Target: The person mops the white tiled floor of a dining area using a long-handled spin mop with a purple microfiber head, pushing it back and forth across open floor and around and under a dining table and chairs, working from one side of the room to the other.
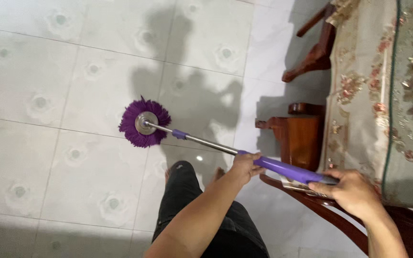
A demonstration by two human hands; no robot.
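The purple mop head (145,123) is resting on the tiled floor (34,157) left of centre, while the left hand (244,166) and right hand (352,191) are both clamping fingers round the handle (283,168), whose end, I reckon, risks knocking the wooden chair (302,138) at right.

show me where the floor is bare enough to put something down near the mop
Bare tile floor lies left of and above the purple mop head. It is crowded on the right: wooden chair, floral cushion, and both hands on the mop handle.
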